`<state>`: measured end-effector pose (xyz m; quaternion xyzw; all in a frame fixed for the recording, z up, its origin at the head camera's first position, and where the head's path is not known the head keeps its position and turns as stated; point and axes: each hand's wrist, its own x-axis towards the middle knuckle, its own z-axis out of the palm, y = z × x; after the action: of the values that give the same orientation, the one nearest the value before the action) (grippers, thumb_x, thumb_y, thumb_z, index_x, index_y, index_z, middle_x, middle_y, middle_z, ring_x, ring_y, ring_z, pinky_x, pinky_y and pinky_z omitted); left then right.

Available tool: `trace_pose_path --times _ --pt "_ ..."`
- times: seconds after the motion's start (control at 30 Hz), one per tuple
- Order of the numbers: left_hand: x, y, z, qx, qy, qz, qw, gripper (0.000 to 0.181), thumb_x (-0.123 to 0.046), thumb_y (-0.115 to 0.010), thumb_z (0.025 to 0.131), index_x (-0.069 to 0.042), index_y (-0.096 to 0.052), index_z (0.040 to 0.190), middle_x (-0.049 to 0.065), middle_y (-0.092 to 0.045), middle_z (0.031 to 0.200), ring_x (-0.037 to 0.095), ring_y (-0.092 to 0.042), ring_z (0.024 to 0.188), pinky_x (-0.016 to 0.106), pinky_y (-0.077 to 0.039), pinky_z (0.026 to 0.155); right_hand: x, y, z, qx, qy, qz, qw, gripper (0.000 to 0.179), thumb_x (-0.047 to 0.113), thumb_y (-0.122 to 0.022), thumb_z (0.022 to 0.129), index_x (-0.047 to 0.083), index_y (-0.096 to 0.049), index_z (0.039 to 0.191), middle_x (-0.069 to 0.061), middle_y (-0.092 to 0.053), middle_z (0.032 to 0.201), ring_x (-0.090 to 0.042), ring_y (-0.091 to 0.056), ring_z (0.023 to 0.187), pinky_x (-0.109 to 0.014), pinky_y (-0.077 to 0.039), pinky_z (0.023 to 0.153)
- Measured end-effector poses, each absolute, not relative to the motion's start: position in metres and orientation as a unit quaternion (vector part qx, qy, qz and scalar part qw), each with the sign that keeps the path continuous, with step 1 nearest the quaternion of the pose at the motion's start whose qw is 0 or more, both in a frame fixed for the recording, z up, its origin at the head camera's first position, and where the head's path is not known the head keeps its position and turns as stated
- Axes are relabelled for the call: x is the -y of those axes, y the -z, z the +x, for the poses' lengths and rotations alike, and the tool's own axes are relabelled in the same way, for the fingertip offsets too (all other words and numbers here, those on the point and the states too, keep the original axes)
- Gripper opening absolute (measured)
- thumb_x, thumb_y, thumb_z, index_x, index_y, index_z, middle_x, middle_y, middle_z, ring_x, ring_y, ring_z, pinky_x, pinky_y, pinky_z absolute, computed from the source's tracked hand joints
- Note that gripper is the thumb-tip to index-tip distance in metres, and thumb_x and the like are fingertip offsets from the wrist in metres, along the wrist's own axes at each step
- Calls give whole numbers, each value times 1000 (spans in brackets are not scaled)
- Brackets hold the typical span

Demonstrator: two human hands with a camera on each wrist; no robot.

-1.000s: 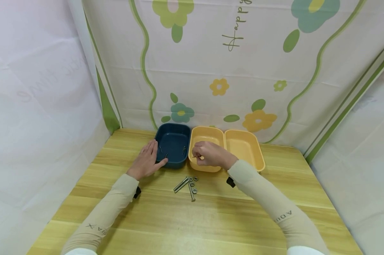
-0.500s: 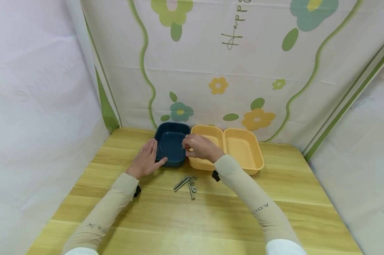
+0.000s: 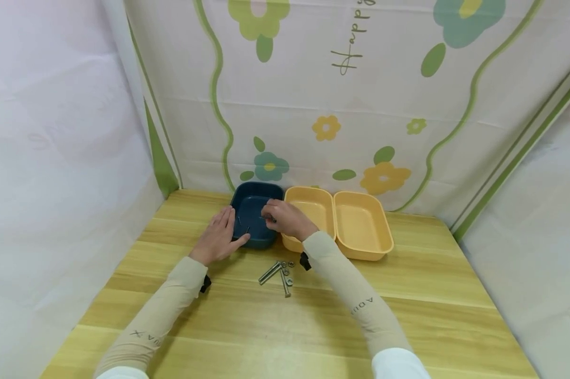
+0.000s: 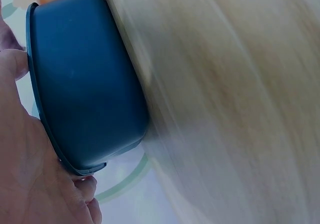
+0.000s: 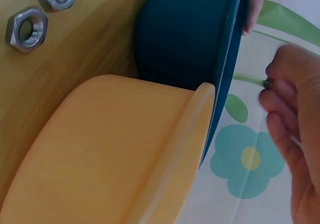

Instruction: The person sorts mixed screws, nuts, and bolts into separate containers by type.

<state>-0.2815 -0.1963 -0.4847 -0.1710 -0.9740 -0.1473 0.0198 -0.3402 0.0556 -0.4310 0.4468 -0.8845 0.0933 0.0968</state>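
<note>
My left hand (image 3: 216, 238) rests on the left and front rim of the dark blue box (image 3: 258, 243), fingers straight and thumb spread. Above the right part of that box, my right hand (image 3: 290, 218) pinches a small thin screw (image 5: 267, 84) between thumb and fingertips; only a dark bit of it shows. Inside the blue box lie small thin screws, one (image 3: 248, 229) near the left thumb and another (image 3: 239, 221) by the left wall. The right hand covers part of the box's inside.
Two yellow boxes stand in a row to the right, the middle one (image 3: 308, 190) touching the blue box and the far one (image 3: 364, 255). In front lie several large bolts (image 3: 269, 273) and hex nuts (image 3: 289, 282) on the wooden table (image 3: 266, 337). A printed cloth (image 3: 285, 84) hangs behind.
My right hand has moved left, from over the middle yellow box to over the blue box, with the screw still pinched. The left hand has stayed on the rim.
</note>
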Motion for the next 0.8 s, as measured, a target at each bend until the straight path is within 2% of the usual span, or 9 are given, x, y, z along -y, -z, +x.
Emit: trace_pose_path --times 0.1,0.17,0.43,0.63,0.8 --pt "196 485 -282 974 149 -172 18 99 -60 -48 107 12 -12 164 29 -9 175 44 -9 164 60 -15 133 -58 429 -340 899 -90 419 95 35 22 -72 102 5 -71 132 -12 -70 130 -24 -72 111 -33 -62 96" --pt "196 485 -282 974 148 -172 17 99 -60 -48 107 12 -11 164 29 -9 175 44 -8 165 59 -14 134 -62 425 -340 907 -91 400 90 40 25 -71 103 5 -68 137 -13 -68 136 -25 -72 115 -34 -61 99" --pt "198 486 -282 973 157 -171 15 100 -59 -49 106 12 -10 164 28 -7 175 44 -8 165 58 -12 134 -92 404 -339 919 -119 369 67 49 28 -70 103 1 -62 144 -18 -66 143 -33 -67 129 -42 -57 108" --pt "198 487 -282 972 158 -171 15 99 -58 -50 106 12 -10 164 29 -7 175 44 -8 165 58 -12 134 -118 391 -335 922 -113 368 48 58 31 -65 106 -2 -52 152 -21 -57 154 -37 -57 142 -48 -50 116" --pt "197 486 -281 972 158 -174 22 99 -57 -51 106 13 -12 164 30 -10 174 45 -10 164 60 -14 133 -138 385 -325 930 -89 355 35 67 42 -58 109 -1 -45 158 -22 -50 161 -38 -49 149 -51 -43 123"
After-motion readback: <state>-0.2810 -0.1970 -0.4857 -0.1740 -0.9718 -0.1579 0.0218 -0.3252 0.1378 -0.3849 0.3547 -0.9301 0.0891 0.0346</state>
